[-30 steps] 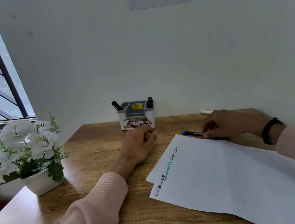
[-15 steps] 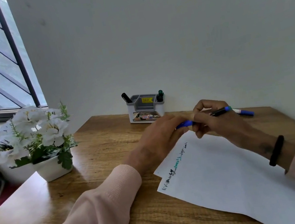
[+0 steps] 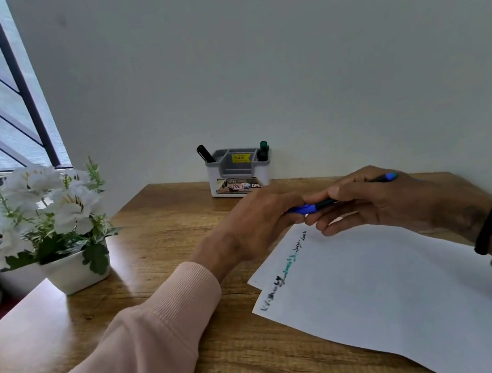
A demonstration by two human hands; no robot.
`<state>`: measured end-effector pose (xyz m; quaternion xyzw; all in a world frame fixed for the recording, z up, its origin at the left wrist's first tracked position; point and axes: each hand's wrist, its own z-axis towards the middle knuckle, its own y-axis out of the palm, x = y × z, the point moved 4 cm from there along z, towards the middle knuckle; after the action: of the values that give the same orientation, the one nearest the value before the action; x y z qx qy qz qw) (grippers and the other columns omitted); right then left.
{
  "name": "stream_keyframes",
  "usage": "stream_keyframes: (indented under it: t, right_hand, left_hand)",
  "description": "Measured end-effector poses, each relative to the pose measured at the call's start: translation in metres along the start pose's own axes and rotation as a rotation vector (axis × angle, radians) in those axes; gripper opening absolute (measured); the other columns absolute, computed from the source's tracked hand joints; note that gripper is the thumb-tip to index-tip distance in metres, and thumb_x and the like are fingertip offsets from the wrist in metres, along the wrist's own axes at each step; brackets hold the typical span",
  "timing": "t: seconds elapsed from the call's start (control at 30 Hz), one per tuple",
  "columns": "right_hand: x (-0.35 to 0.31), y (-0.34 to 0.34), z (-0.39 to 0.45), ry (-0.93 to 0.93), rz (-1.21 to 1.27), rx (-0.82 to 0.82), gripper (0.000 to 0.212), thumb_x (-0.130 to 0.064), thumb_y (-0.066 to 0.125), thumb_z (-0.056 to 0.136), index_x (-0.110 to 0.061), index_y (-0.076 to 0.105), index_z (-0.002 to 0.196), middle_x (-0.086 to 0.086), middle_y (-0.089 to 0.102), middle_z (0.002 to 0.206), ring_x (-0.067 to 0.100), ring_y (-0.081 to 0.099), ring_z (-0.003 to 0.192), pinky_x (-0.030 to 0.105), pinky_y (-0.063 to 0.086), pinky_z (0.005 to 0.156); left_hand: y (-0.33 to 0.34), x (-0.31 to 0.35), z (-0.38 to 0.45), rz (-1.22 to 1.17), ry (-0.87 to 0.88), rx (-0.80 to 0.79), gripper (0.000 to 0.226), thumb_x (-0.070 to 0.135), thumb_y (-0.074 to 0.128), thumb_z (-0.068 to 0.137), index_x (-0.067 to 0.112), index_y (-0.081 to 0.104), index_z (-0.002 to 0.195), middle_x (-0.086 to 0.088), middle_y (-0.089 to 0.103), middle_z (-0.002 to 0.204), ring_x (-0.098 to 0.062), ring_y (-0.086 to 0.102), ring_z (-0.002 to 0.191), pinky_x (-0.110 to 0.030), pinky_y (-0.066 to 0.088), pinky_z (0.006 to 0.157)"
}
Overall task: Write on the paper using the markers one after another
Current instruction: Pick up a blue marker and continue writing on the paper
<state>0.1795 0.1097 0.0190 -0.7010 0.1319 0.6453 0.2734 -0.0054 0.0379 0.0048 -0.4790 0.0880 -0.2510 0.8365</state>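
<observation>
A blue marker (image 3: pixel 322 204) is held level above the top edge of the white paper (image 3: pixel 402 290). My right hand (image 3: pixel 380 199) grips its black barrel; the blue end pokes out past the hand at the right. My left hand (image 3: pixel 254 227) pinches the blue cap at the marker's left end. The paper lies on the wooden desk (image 3: pixel 127 303) with a line of black and green handwriting along its left edge. A second sheet peeks out beneath it.
A small grey and white pen holder (image 3: pixel 237 171) stands against the wall with a black marker (image 3: pixel 205 154) and a green marker (image 3: pixel 263 150) in it. A white pot of white flowers (image 3: pixel 46 226) sits at the desk's left. The wall is close behind.
My right hand lifted the blue marker off the desk and brought it over the paper's top. My left hand left the desk and took hold of the marker's cap end.
</observation>
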Motion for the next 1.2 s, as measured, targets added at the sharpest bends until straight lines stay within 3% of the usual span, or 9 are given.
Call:
stream_keyframes:
  t: [0.2,0.27,0.5,0.6,0.7,0.83,0.97,1.07,1.2]
  right_hand:
    - [0.006,-0.013,0.006,-0.011,0.250,0.127,0.037,-0.016,0.050,0.100,0.006,0.075,0.116,0.030,0.077,0.111,0.036,0.080,0.094,0.038,0.067,0.079]
    - [0.010,-0.020,0.007,-0.021,0.290,0.210,0.034,-0.012,0.048,0.104,0.007,0.075,0.114,0.027,0.079,0.105,0.032,0.081,0.087,0.036,0.067,0.076]
    - [0.037,-0.013,0.014,-0.101,-0.087,0.381,0.003,0.001,0.073,0.093,0.001,0.076,0.091,0.022,0.076,0.081,0.032,0.073,0.074,0.035,0.065,0.067]
    - [0.045,-0.010,0.017,-0.059,-0.148,0.389,0.007,0.003,0.072,0.093,-0.002,0.076,0.091,0.017,0.075,0.076,0.027,0.069,0.068,0.028,0.063,0.063]
    - [0.043,-0.010,0.019,-0.035,-0.193,0.386,0.004,0.000,0.075,0.091,0.000,0.078,0.093,0.018,0.077,0.078,0.024,0.071,0.070,0.026,0.061,0.063]
    - [0.039,-0.006,0.028,-0.030,-0.388,0.399,0.005,-0.006,0.076,0.086,-0.009,0.079,0.083,0.013,0.079,0.072,0.020,0.071,0.060,0.030,0.058,0.060]
    - [0.038,-0.004,0.027,-0.078,-0.487,0.457,0.007,-0.014,0.074,0.086,-0.011,0.077,0.080,0.005,0.073,0.060,0.013,0.059,0.050,0.028,0.050,0.051]
    - [0.040,-0.006,0.028,-0.070,-0.561,0.454,0.012,-0.020,0.072,0.089,-0.010,0.074,0.082,-0.002,0.066,0.055,0.009,0.054,0.048,0.026,0.045,0.050]
    - [0.041,-0.004,0.029,-0.041,-0.597,0.438,0.012,-0.024,0.071,0.089,-0.015,0.075,0.082,-0.004,0.065,0.054,0.008,0.053,0.049,0.025,0.045,0.051]
  left_hand:
    - [0.000,-0.023,-0.006,0.065,-0.159,-0.013,0.014,0.029,0.057,0.104,0.019,0.066,0.105,0.005,0.065,0.090,-0.016,0.057,0.079,-0.035,0.047,0.071]
    - [0.001,-0.033,-0.012,0.019,-0.224,0.002,0.014,0.028,0.060,0.102,0.019,0.068,0.108,0.005,0.064,0.092,-0.015,0.057,0.080,-0.027,0.042,0.067]
    - [0.016,-0.029,-0.010,-0.174,-0.328,-0.043,0.014,0.017,0.051,0.104,0.026,0.051,0.115,0.005,0.063,0.098,-0.008,0.057,0.083,-0.021,0.042,0.069]
    - [0.021,-0.027,-0.011,-0.246,-0.377,-0.089,0.011,0.018,0.045,0.105,0.021,0.054,0.108,0.001,0.064,0.090,-0.018,0.058,0.078,-0.035,0.047,0.068]
    - [0.024,-0.026,-0.009,-0.190,-0.387,-0.084,0.021,0.036,0.053,0.103,0.026,0.065,0.117,0.014,0.060,0.088,-0.009,0.054,0.076,-0.028,0.041,0.067]
    - [0.027,-0.029,-0.011,-0.138,-0.394,-0.163,0.034,0.053,0.062,0.096,0.037,0.071,0.124,0.010,0.072,0.116,-0.006,0.056,0.093,-0.028,0.042,0.078]
    - [0.029,-0.030,-0.010,-0.192,-0.387,-0.171,0.034,0.051,0.064,0.096,0.036,0.072,0.125,0.008,0.071,0.130,-0.001,0.056,0.089,-0.022,0.041,0.075]
    - [0.028,-0.030,-0.009,-0.208,-0.395,-0.171,0.033,0.049,0.065,0.096,0.035,0.073,0.126,0.006,0.070,0.132,-0.011,0.063,0.108,-0.027,0.048,0.086]
    - [0.028,-0.032,-0.010,-0.219,-0.405,-0.166,0.033,0.050,0.066,0.095,0.036,0.073,0.124,0.005,0.072,0.130,-0.013,0.065,0.103,-0.032,0.054,0.086]
